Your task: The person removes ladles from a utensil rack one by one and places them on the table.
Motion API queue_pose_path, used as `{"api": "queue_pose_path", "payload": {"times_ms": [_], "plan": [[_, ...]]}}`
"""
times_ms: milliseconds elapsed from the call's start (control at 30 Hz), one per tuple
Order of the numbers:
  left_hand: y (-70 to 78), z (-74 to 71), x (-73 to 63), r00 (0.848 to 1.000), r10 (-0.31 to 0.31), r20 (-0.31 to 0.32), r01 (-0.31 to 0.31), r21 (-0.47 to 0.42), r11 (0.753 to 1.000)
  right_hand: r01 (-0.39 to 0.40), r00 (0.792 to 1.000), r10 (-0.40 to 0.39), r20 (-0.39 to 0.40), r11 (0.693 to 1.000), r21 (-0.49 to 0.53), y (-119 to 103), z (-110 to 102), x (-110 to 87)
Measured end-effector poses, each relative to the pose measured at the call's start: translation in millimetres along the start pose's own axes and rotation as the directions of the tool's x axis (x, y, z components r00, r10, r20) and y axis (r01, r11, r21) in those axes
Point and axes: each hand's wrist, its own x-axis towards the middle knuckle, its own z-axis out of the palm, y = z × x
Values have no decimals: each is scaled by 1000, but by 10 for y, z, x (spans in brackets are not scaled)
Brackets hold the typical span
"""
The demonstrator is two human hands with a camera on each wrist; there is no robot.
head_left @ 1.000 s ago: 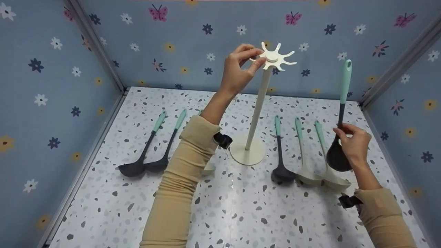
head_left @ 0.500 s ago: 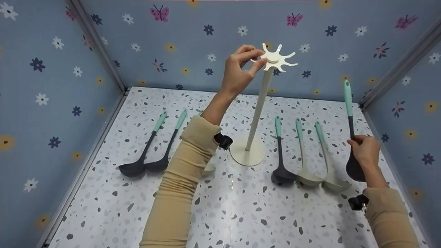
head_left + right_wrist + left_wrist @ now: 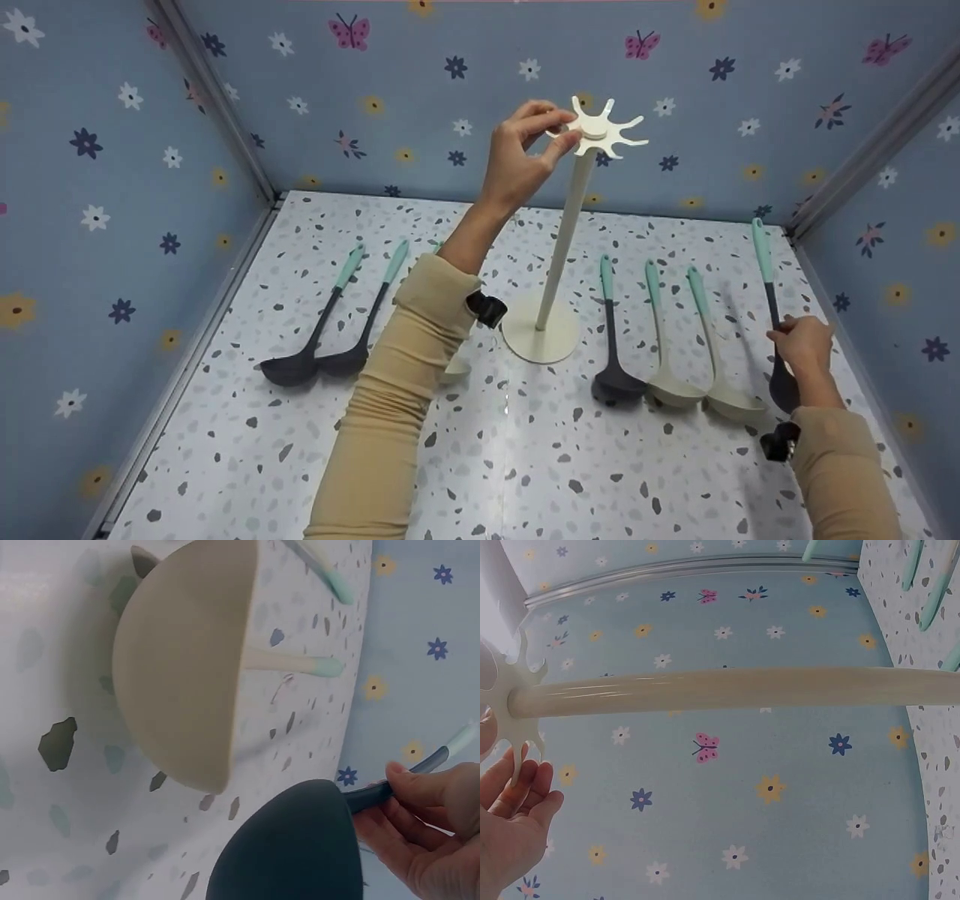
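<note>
My left hand [image 3: 525, 150] pinches the white hooked top [image 3: 615, 133] of a utensil stand, whose post [image 3: 727, 688] runs down to a round base [image 3: 559, 346]. At the far right of the head view, my right hand [image 3: 806, 349] grips the dark shaft of a black ladle [image 3: 783, 386] just above its bowl. The ladle's mint handle points toward the back wall. Beside it in the right wrist view lies a cream ladle [image 3: 180, 675], bowl turned sideways. The thumb shows on the held ladle's shaft; part of the bowl is cut off by the frame's edge.
Right of the stand lie a black ladle [image 3: 616, 379] and two cream ones. On the left are two more black ladles, one the outer ladle [image 3: 289, 367], and a cream ladle [image 3: 456, 370] mostly hidden by my left sleeve. Flowered walls [image 3: 480, 45] enclose the speckled table [image 3: 570, 465].
My right hand has lowered the black ladle and carried it right, past the cream ladles, close to the tabletop. The left hand keeps its hold on the stand's top.
</note>
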Motion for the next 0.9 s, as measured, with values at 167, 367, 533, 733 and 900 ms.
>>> {"api": "queue_pose_path", "payload": {"times_ms": [167,367,533,733,900], "plan": [[-1,-4,3,1000,4,2,-4,0,1000,-39,999,39,21,999,-27,63,51,31],[-5,-5,4,1000,8,-5,-8,7,1000,-79,994,81,73,996,-35,121,108,64],[-12,6,3,1000,-9,-2,9,2,1000,-74,992,83,96,993,-94,208,148,76],[-20,15,-6,1000,-11,3,11,3,1000,-102,986,114,121,989,-104,269,204,70],[-13,9,-7,1000,-3,-3,3,11,1000,-93,984,114,136,985,-147,265,234,95]]}}
